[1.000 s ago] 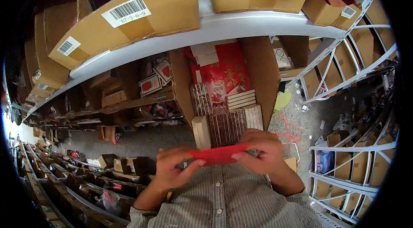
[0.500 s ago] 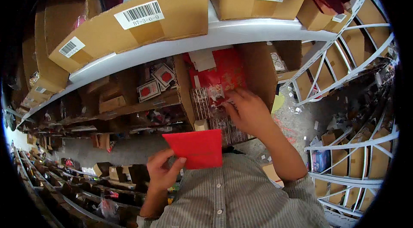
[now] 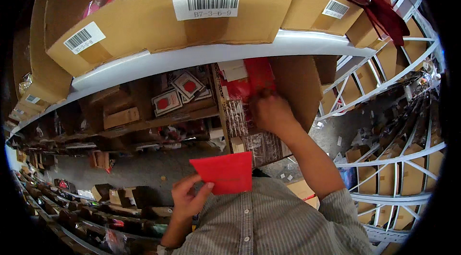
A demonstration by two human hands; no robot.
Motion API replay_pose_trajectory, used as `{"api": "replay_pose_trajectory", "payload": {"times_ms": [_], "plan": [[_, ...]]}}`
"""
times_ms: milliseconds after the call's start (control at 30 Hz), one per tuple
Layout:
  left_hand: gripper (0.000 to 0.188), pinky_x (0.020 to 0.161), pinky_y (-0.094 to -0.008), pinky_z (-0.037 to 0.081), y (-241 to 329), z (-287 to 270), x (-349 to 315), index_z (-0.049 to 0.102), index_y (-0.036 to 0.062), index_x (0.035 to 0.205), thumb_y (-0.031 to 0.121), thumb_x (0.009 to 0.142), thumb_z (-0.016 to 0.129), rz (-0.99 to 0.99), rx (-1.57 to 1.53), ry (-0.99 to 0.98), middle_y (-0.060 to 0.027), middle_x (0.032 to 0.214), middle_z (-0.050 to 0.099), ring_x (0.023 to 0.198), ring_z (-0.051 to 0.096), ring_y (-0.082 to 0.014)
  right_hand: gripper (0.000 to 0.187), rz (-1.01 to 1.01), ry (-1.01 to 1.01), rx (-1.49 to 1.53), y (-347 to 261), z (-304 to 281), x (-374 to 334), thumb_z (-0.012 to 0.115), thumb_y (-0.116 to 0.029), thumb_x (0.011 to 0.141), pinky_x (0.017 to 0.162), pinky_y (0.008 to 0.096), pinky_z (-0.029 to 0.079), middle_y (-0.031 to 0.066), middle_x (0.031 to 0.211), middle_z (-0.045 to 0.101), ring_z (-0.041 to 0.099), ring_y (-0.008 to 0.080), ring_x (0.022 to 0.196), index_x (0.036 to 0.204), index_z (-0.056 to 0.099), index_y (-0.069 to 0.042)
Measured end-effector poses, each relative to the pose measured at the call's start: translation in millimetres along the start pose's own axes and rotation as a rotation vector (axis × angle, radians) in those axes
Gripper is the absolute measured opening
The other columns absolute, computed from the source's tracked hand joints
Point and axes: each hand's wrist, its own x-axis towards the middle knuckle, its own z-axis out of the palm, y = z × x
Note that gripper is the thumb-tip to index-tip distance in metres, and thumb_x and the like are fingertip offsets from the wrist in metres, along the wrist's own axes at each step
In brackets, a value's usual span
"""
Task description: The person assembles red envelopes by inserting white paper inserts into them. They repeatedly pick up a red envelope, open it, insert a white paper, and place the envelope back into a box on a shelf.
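My left hand (image 3: 188, 196) pinches the lower left corner of a flat red envelope (image 3: 225, 174), thumb on top, in front of my shirt. My right hand (image 3: 271, 113) reaches down into an open cardboard box (image 3: 298, 79) on the shelf. Its fingers are dark and smeared, so whether they grip anything is not visible. Beside and beyond them lie flat red packets (image 3: 260, 73). Along the box's left side are stacked bundles in clear plastic wrap (image 3: 236, 119), with more wrapped bundles (image 3: 264, 145) at the near end. White pieces (image 3: 234, 71) rest at its far left.
A pale metal shelf edge (image 3: 201, 54) runs above the box, with labelled cardboard bins (image 3: 158, 19) on it. To the left, a compartment holds small cards with red emblems (image 3: 187, 86). White metal racks (image 3: 394, 159) stand at right, and further shelves of goods (image 3: 96, 216) at lower left.
My right hand has gone further into the box, and its fingers are now blurred. The left hand still holds the red envelope at about the same place. The view has shifted slightly.
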Motion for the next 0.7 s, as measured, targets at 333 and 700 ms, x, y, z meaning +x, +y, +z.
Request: {"api": "replay_pose_trajectory", "payload": {"times_ms": [333,700], "plan": [[0.026,0.070,-0.0258,0.051,17,2,17,0.067,-0.0026,0.101,-0.001,0.077,0.075,0.101,0.064,-0.039,-0.0118,0.090,0.071,0.080,0.066,-0.0148,0.030,0.053,0.134,0.145,19,-10,-4,0.065,-0.016,0.080,0.070,0.0464,0.054,0.0215,0.091,0.064,0.064,0.0388,0.080,0.105,0.060,-0.002],[0.024,0.078,-0.0295,0.051,24,3,16,0.064,-0.0038,0.105,0.000,0.082,0.071,0.006,-0.017,0.075,-0.0098,0.097,0.069,0.088,0.064,-0.0147,0.026,0.224,0.563,1.305,16,-76,-82,0.065,0.003,0.081,0.065,0.0319,0.057,0.0146,0.101,0.064,0.067,0.0237,0.086,0.106,0.060,0.002]]}}
